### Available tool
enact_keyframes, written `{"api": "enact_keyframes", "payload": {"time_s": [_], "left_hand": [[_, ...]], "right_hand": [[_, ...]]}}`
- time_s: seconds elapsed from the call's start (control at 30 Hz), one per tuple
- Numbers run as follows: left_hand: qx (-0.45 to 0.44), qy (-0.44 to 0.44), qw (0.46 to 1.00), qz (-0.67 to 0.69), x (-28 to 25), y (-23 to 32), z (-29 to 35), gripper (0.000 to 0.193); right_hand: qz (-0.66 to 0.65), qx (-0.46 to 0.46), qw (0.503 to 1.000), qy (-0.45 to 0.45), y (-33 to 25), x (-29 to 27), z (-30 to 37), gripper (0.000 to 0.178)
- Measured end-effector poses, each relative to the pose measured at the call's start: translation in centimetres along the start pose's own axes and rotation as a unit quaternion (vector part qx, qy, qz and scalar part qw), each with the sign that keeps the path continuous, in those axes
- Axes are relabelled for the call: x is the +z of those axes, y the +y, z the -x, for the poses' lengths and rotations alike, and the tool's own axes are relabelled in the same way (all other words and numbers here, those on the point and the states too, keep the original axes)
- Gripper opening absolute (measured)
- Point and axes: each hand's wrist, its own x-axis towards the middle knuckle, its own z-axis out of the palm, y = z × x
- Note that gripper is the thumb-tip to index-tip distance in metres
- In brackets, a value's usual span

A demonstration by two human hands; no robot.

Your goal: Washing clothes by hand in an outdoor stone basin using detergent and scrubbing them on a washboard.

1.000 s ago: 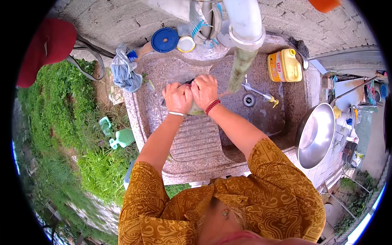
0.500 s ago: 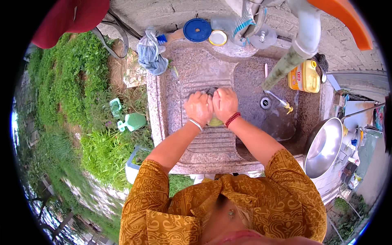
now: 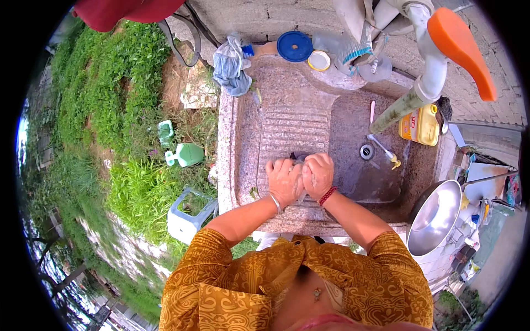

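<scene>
Both hands are side by side on the ribbed washboard (image 3: 295, 122) of a speckled stone sink (image 3: 225, 160). My left hand (image 3: 284, 182), with a pale bangle at the wrist, is closed with its knuckles up. Against it presses my right hand (image 3: 318, 175), also closed, below a red beaded bracelet. A small dark piece of wet cloth (image 3: 298, 156) pokes out beyond the knuckles; the fists hide the rest. The fingers look wet and soapy.
In the basin lie a yellow-tipped brush (image 3: 394, 159) and a drain (image 3: 366, 151). A pipe (image 3: 406, 107) with an orange handle (image 3: 461, 49) hangs over it. Around stand a yellow jug (image 3: 425, 126), a steel pan (image 3: 436, 218), a blue lid (image 3: 294, 46) and a blue-grey cloth (image 3: 232, 69).
Both fists have slid down the washboard toward me, baring its upper ribs. The yellow-green bit seen below them before is out of sight. The whole view has shifted slightly.
</scene>
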Motion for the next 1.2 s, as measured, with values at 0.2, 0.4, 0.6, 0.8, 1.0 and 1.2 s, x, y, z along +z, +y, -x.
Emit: {"api": "enact_keyframes", "payload": {"time_s": [0.2, 0.4, 0.6, 0.8, 1.0, 1.2], "left_hand": [[-0.039, 0.067, 0.995, -0.062, 3.8, -5.2, -17.6, 0.020], [-0.035, -0.026, 0.999, -0.013, 1.4, -2.8, -10.5, 0.021], [0.191, -0.137, 0.971, 0.037, 0.2, -2.4, -5.2, 0.024], [-0.040, 0.003, 0.999, -0.004, 5.1, -3.2, -16.8, 0.023], [-0.182, 0.027, 0.983, -0.009, 3.7, -0.9, -9.5, 0.036], [-0.156, 0.052, 0.975, 0.151, 0.8, 1.5, -2.3, 0.022]], "right_hand": [[0.171, 0.020, 0.972, 0.160, 6.8, 2.8, -15.8, 0.017], [0.055, 0.115, 0.989, 0.078, 3.6, 2.0, -8.4, 0.020], [0.051, -0.042, 0.998, 0.003, 2.8, -0.8, -2.3, 0.013], [0.210, 0.030, 0.970, 0.118, 9.6, 0.9, -13.5, 0.021], [0.059, 0.162, 0.983, 0.069, 4.8, 1.2, -6.8, 0.023], [0.002, 0.037, 0.992, 0.120, 0.0, 0.5, -0.2, 0.012]]}}
